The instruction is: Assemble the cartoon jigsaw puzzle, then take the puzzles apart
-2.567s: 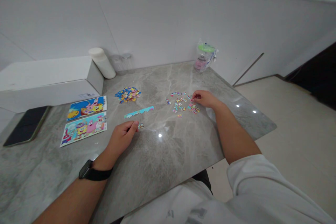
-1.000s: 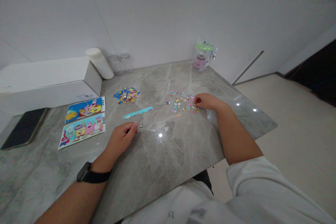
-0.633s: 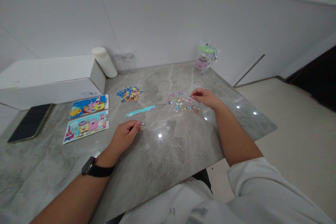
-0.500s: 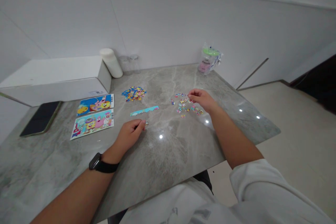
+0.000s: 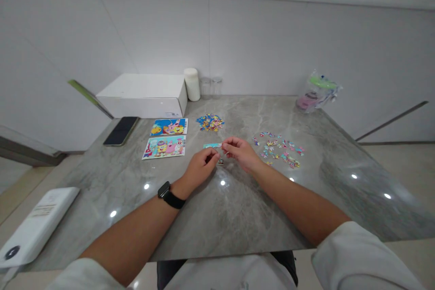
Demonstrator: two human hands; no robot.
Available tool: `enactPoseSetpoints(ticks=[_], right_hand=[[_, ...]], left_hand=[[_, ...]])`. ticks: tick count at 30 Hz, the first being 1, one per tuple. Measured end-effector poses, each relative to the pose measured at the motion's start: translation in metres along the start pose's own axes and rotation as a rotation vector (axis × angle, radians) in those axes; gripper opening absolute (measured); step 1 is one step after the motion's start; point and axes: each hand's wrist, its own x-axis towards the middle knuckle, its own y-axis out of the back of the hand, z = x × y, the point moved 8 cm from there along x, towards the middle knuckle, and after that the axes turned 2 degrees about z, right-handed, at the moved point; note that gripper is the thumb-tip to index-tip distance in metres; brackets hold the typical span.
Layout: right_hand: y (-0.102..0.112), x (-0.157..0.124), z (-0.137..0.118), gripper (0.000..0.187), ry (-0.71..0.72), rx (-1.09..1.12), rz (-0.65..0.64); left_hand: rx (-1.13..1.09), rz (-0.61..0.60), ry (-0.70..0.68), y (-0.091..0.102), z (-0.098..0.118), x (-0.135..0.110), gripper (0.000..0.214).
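My left hand (image 5: 202, 165), a black watch on its wrist, rests on the table with thumb and forefinger closed at a small jigsaw piece (image 5: 220, 161). Just right of it, my right hand (image 5: 240, 153) pinches another tiny piece at its fingertips, mostly covered by the fingers. Behind both hands lies a light-blue joined puzzle strip (image 5: 211, 146), its right part hidden by my right hand. Loose pastel pieces (image 5: 277, 147) are spread to the right of my right hand. Farther back is a heap of blue and yellow pieces (image 5: 210, 122).
Two cartoon picture cards, a blue one (image 5: 169, 127) and a paler one (image 5: 164, 147), lie left of my hands. Around them are a phone (image 5: 121, 131), white box (image 5: 142, 95), white bottle (image 5: 192, 84), glass jars (image 5: 211, 88), bagged cup (image 5: 318, 93) and white device (image 5: 41, 226).
My right hand has moved left from the loose pastel pieces to beside my left hand, carrying a small piece. The camera view has turned left, bringing the white device into sight.
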Motion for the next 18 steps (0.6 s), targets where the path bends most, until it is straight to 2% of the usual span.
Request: enactPoseSetpoints(ticks=[6,18], right_hand=[[0.009,0.0,0.026,0.038,-0.057,0.051,0.058],[0.003,-0.003,0.024,0.04,-0.019,-0.037,0.021]], left_hand=[[-0.121,0.03,0.079,-0.003,-0.011,0.003,0.023],[-0.251,0.059,0.161,-0.006,-0.025,0.006,0.03]])
